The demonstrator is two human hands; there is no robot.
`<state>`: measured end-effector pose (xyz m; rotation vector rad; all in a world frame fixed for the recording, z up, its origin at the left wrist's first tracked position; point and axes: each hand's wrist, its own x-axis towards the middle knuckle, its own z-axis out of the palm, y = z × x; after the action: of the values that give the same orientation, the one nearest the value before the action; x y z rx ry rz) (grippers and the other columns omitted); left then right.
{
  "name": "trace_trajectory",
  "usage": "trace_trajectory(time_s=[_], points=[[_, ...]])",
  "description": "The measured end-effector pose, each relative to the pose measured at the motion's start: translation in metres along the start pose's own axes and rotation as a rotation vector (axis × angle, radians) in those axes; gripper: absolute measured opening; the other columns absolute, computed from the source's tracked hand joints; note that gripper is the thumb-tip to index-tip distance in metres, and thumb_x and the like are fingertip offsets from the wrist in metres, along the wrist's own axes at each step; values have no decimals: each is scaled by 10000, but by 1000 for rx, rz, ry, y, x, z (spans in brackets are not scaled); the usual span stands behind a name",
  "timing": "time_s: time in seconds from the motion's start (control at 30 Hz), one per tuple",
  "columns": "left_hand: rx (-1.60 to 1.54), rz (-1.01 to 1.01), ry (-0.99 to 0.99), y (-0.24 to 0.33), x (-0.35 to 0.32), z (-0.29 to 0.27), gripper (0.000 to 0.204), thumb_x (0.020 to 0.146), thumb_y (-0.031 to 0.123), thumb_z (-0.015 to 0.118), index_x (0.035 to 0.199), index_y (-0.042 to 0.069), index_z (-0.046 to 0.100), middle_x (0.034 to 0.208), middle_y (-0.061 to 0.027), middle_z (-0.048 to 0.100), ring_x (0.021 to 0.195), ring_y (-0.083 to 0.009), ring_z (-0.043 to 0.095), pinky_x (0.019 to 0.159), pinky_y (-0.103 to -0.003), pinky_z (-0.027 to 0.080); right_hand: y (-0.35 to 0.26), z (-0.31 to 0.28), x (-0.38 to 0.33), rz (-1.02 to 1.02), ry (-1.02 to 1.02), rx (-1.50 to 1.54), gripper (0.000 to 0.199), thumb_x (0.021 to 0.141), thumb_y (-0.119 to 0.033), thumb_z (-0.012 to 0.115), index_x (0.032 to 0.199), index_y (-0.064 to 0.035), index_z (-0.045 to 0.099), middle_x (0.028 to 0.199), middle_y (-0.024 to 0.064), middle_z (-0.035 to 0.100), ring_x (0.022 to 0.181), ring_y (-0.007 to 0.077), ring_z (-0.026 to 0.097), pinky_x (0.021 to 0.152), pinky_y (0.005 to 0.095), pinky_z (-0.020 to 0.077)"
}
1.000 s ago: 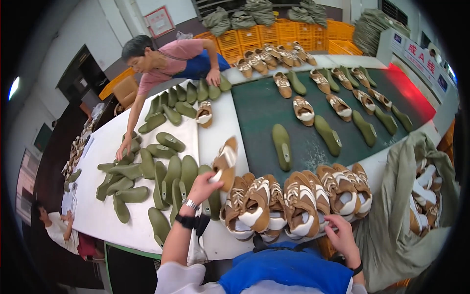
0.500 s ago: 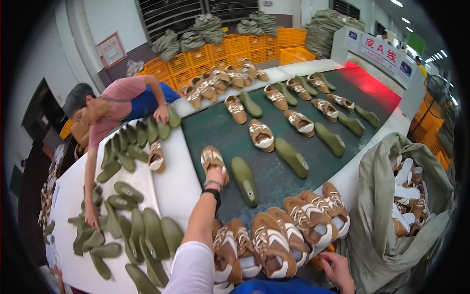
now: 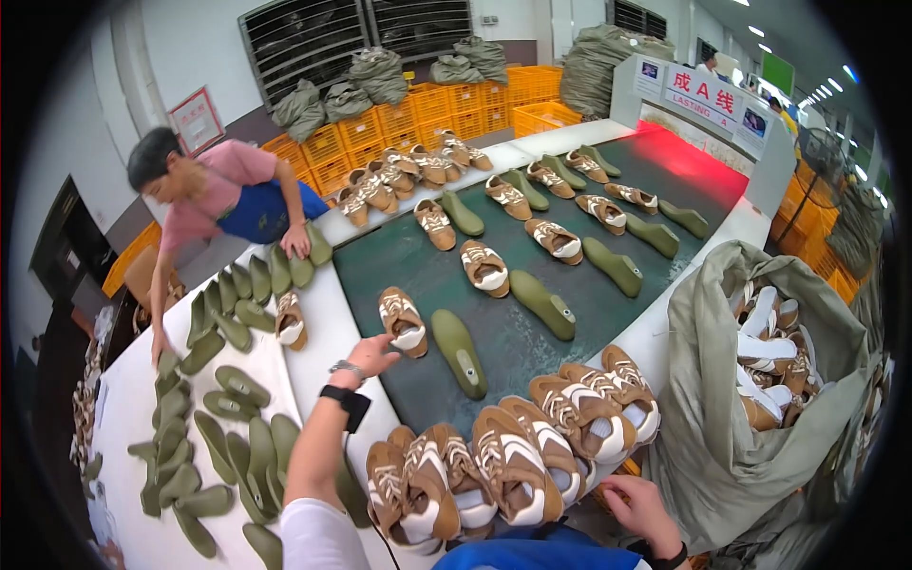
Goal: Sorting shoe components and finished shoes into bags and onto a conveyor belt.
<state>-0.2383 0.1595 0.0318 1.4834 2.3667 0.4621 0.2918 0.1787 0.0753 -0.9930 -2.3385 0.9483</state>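
Note:
My left hand (image 3: pixel 372 355) is open, its fingers stretched out just beside the heel of a brown and white sneaker (image 3: pixel 402 321) on the dark green conveyor belt (image 3: pixel 399 256). Right of that sneaker lies a green shoe last (image 3: pixel 458 353). Near the lower edge my right hand (image 3: pixel 644 515) hangs loosely bent beside the near row of sneakers (image 3: pixel 518 465), with nothing visible in it. More sneakers and green lasts lie in pairs farther along the belt.
Many green lasts (image 3: pixel 252 465) cover the white table (image 3: pixel 309 380) at left, where a co-worker in pink (image 3: pixel 223 185) reaches among them. A grey-green sack (image 3: pixel 703 380) of sneakers stands at right. Sneakers (image 3: pixel 418 169) line the far edge, with orange crates (image 3: pixel 380 128) behind.
My left hand has come out of the sneaker and drawn back toward me, leaving it on the belt. The view has shifted slightly. The co-worker's reaching hand has moved farther away.

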Motion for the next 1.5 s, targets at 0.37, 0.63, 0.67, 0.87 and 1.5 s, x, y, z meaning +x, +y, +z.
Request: trace_trajectory(time_s=[0.37, 0.63, 0.67, 0.87, 1.5], points=[[139, -290, 449, -43, -341, 46, 563, 684, 304, 704, 1146, 50, 505, 1142, -181, 503, 1082, -371, 430, 908, -437, 380, -37, 49, -22, -169, -312, 105, 206, 767, -84, 599, 964, -26, 608, 780, 122, 623, 713, 263, 614, 649, 313, 485], [139, -583, 465, -50, -427, 178, 668, 686, 326, 692, 1230, 39, 432, 1245, -197, 412, 1176, -412, 344, 979, -453, 317, -104, 115, -27, -481, -647, 111, 205, 770, -88, 599, 969, -42, 609, 821, 134, 627, 751, 276, 611, 658, 322, 482], [165, -512, 584, -52, -431, 172, 636, 687, 283, 693, 1215, 33, 441, 1238, -196, 419, 1175, -411, 346, 973, -455, 320, -110, 118, -29, -493, -668, 106, 205, 770, -88, 599, 969, -42, 609, 821, 134, 627, 751, 276, 611, 658, 322, 482], [106, -653, 923, -75, -484, 119, 601, 692, 190, 688, 1203, 10, 427, 1201, -221, 438, 1150, -433, 361, 946, -452, 343, -125, 136, -32, -474, -727, 60, 203, 784, -111, 602, 978, -51, 609, 850, 126, 629, 769, 269, 614, 681, 316, 485], [344, -962, 874, -39, -476, 154, 618, 646, 94, 566, 1242, 198, 439, 1250, -306, 336, 1106, -406, 366, 895, -460, 301, -154, 167, -20, -669, -860, -27, 188, 779, 4, 586, 966, 27, 583, 750, 96, 624, 695, 143, 586, 670, 269, 471]])
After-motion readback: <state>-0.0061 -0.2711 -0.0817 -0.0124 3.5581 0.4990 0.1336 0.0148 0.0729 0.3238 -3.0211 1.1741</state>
